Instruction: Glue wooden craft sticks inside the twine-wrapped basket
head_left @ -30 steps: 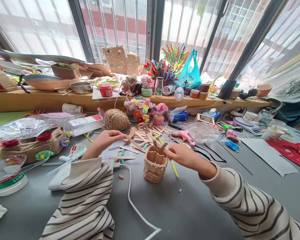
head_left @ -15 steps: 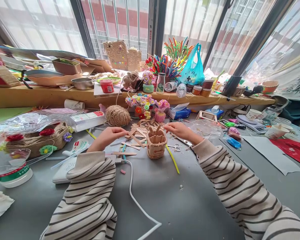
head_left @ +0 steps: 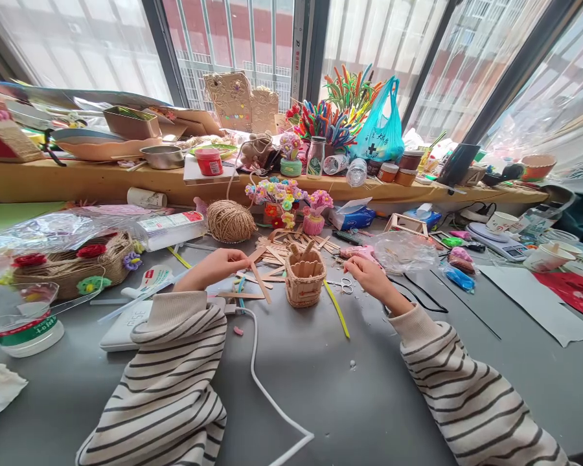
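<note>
1. Pinching a flat wooden craft stick [head_left: 260, 283] by its upper end, the left hand [head_left: 216, 268] has its thumb and fingertips nearly closed; the stick slants down toward the grey table [head_left: 393, 382].
2. Over by the scissors [head_left: 346, 285] and the pink glue gun [head_left: 366, 251], the right hand [head_left: 369, 276] has its fingers curled, tips close together. From where I stand I can't tell whether they meet or grip anything.
3. Between the two hands, touching neither, a small craft-stick basket [head_left: 304, 289] stands upright on the table, two brown pieces poking above its rim.
4. Behind the basket sprawls a pile of loose craft sticks [head_left: 271, 256], with a ball of twine [head_left: 230, 222] beyond it, to the left.
5. Just right of the basket lies a yellow strip [head_left: 338, 310]; a white cable [head_left: 256, 364] bends across the near tabletop.
</note>
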Motion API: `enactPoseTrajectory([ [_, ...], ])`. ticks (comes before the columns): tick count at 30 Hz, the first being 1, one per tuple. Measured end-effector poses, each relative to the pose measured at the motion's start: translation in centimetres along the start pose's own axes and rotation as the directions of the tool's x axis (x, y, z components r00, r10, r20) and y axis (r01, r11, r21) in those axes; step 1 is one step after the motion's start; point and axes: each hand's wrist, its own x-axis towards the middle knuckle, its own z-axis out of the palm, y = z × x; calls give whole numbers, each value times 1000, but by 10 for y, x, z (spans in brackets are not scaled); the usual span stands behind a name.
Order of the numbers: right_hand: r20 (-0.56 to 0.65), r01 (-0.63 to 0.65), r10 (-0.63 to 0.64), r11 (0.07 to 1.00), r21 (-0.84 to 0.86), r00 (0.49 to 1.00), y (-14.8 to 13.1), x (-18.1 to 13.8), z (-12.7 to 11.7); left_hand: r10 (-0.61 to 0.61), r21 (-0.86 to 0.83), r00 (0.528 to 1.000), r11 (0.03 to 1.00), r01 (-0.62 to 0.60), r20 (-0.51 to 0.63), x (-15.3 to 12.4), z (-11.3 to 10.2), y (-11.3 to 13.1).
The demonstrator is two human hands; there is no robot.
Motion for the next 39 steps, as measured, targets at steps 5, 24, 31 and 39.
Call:
enactPoseTrajectory([
  [5,-80,55,-50,996,69,996,-16,0,-14,130,-68,989,988,-135,-73,-13,-9,8],
  [24,204,385,-482,841,379,852,-124,-5,-20,500,-115,839,840,-530,-213,-43,11,82],
  [31,27,298,-345,845,445,938,-103,6,-40,326,-223,865,876,-428,-382,-29,26,78],
  [39,-331,232,-57,822,520,942,-75,20,-56,337,-291,937,891,-348,-88,-1,48,50],
])
